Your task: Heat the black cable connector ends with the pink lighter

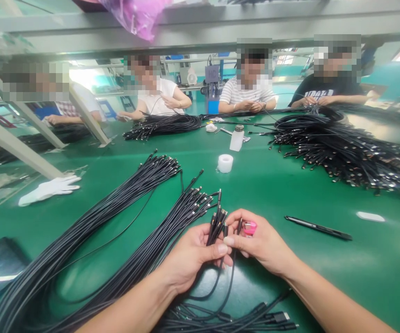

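A small bunch of black cables (217, 223) is resting in the left hand (197, 249), above the green bench (272, 185) toward its near edge; this hand is grasping the bunch, thumb stretching rightward, while the right hand (264, 239) is bending in with curled fingers, gripping a cable end (239, 226) just beside it. The bunch's plugs are pointing upward and toward the bench's far edge, the long axis leaning slightly right.

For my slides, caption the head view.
Left hand and right hand hold black cable ends over a green table beside cable bundles.
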`<state>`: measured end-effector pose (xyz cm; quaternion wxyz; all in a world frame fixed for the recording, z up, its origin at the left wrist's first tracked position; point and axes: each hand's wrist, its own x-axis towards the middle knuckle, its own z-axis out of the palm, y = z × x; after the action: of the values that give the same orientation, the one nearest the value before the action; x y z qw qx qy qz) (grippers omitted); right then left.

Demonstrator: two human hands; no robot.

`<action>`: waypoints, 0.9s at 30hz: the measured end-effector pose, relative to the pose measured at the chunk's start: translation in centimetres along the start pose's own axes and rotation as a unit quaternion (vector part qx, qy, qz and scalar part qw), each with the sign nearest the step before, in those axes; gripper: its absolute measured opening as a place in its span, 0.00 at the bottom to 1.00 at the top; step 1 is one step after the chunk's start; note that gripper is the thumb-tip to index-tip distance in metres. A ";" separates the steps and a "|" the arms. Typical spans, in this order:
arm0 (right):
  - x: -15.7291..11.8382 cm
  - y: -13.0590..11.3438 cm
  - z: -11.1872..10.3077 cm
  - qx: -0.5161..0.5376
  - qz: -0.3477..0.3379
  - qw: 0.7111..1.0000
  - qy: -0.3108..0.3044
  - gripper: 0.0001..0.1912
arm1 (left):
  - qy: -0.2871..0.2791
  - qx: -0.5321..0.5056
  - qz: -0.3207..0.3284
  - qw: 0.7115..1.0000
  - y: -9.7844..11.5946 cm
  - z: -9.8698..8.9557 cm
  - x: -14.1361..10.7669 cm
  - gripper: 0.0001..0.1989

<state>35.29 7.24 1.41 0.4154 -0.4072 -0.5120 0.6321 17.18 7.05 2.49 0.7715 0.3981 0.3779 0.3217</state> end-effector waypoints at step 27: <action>-0.7 -2.0 -2.2 -0.225 -0.044 0.973 0.038 0.15 | 0.073 0.006 -0.006 0.997 0.1 -1.0 0.5 0.16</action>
<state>37.74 7.53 3.09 0.3592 -0.4911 -0.6425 0.4659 16.57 7.83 1.98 0.7412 0.3760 0.4378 0.3430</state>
